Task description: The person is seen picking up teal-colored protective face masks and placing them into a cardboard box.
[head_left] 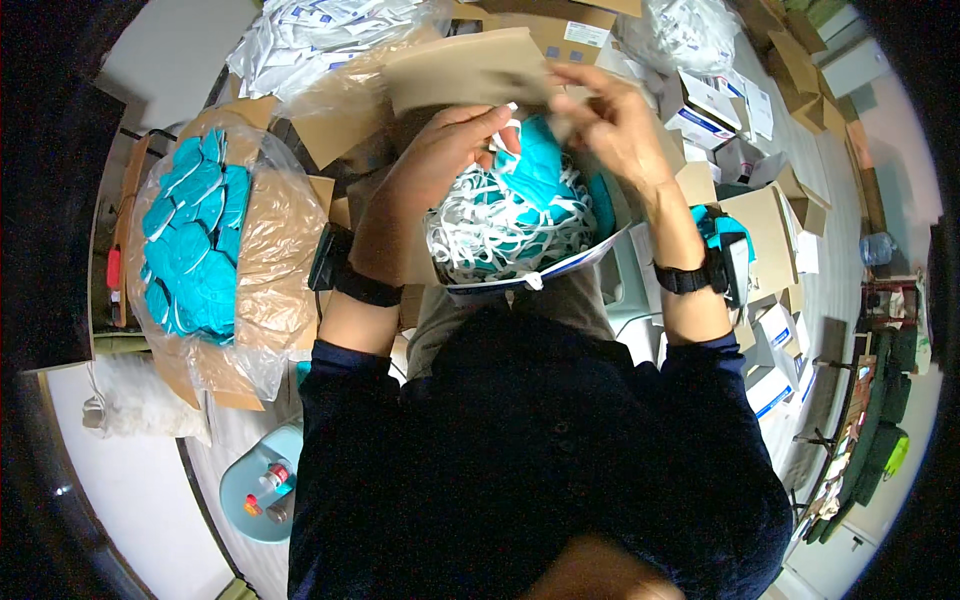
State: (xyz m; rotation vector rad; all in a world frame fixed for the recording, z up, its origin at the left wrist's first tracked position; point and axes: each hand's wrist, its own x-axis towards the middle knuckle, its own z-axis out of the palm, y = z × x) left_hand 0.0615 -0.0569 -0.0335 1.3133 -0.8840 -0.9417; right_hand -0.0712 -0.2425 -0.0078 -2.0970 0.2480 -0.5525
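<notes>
My left hand (455, 145) is closed in a pinch on the white strap of a teal face mask (540, 165). The mask hangs over an open carton in front of my lap. A tangle of white straps (480, 225) and more teal masks fill that carton, and its white and blue printed wall (560, 270) faces me. Above the carton's right side is my right hand (615, 120). Its fingertips are smeared by motion near a raised cardboard flap (460, 75), so what they hold, if anything, does not show.
At left, a plastic-lined cardboard box (275, 250) holds stacked teal masks (190, 250). White packets (310, 45) lie in a heap at the far left. Small white and blue cartons (700, 110) stand at right. A pale blue stool (240, 490) bears a bottle (272, 478).
</notes>
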